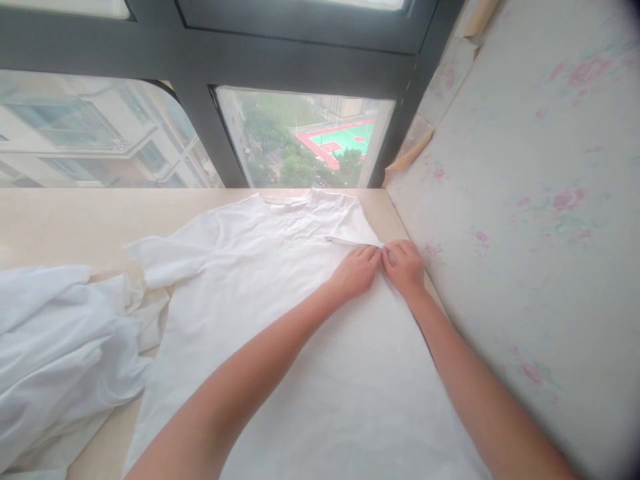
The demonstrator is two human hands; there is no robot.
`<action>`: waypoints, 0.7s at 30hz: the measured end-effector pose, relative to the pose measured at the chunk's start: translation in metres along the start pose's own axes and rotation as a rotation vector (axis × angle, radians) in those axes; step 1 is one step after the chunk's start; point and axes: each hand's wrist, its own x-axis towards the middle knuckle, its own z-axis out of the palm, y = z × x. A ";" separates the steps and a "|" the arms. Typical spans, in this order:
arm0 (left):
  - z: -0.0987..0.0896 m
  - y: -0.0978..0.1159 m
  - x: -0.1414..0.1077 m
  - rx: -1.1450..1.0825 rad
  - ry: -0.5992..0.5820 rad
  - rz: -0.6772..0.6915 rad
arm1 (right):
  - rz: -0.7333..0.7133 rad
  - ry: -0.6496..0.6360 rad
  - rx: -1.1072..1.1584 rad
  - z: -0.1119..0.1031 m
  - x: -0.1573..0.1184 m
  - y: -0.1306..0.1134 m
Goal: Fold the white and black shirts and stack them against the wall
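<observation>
A white short-sleeved T-shirt (260,313) lies spread on the pale sill, its neckline toward the window. The sleeve on the right is folded inward over the chest, and a small dark-marked tag or print (327,239) shows at its edge. My left hand (356,273) rests on the shirt by that fold, fingers bent and closed on the cloth. Close beside it, my right hand (405,267) pinches the shirt's right edge near the underarm. The fingertips of both hands nearly meet. The sleeve on the left lies stretched out sideways.
A heap of crumpled white clothes (65,353) lies left of the shirt on the sill (95,220). A floral-papered wall (530,220) rises close along the right, its paper peeling near the window. Dark window frames (300,60) stand at the back.
</observation>
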 end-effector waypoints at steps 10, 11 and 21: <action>0.009 -0.018 0.030 0.152 0.028 -0.022 | 0.031 0.099 -0.002 0.000 0.003 0.002; 0.008 -0.020 0.031 0.169 0.021 -0.024 | 0.033 0.108 0.003 0.000 0.003 0.003; -0.017 -0.041 0.016 0.316 0.068 -0.143 | 0.089 0.119 0.026 -0.001 0.004 0.002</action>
